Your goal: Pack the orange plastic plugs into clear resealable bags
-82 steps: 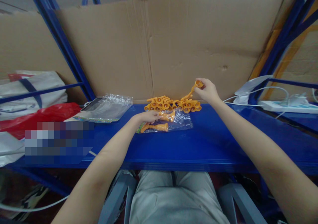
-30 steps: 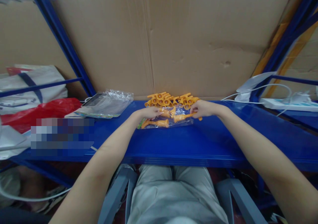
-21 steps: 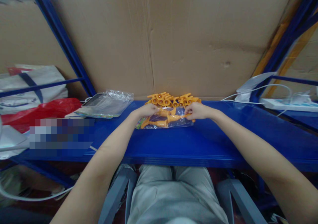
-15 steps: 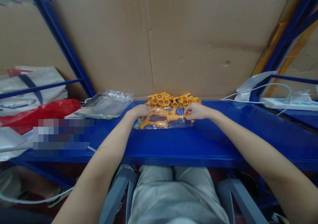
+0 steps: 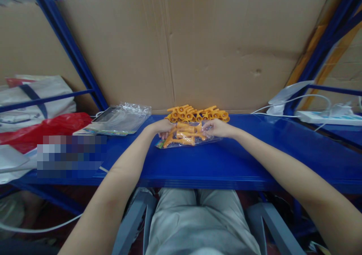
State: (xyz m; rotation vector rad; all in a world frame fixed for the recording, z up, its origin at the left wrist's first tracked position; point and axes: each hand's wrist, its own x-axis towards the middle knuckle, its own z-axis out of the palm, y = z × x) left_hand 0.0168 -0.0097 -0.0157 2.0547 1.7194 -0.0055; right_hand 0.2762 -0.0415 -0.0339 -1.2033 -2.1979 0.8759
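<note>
A clear plastic bag [image 5: 185,138] with several orange plastic pieces [image 5: 185,134] inside lies on the blue shelf top in front of me. My left hand [image 5: 163,127] is closed on the bag's left end, where a colourful printed strip shows. At the other end, my right hand [image 5: 213,127] pinches the bag close to the orange pieces. Just behind the bag rests a pile of loose orange pieces [image 5: 183,115] with round hollow ends turned toward me.
Flat clear bags [image 5: 124,119] are stacked on the left, beside a red plastic bag [image 5: 53,129] and a cloth bag [image 5: 36,96]. A white power strip [image 5: 330,118] with cables lies at the right. Cardboard [image 5: 212,51] walls the back; blue posts stand on both sides.
The orange pieces have slid closer together inside the bag, toward its left end. My right hand has moved slightly left; my left hand has shifted a little right.
</note>
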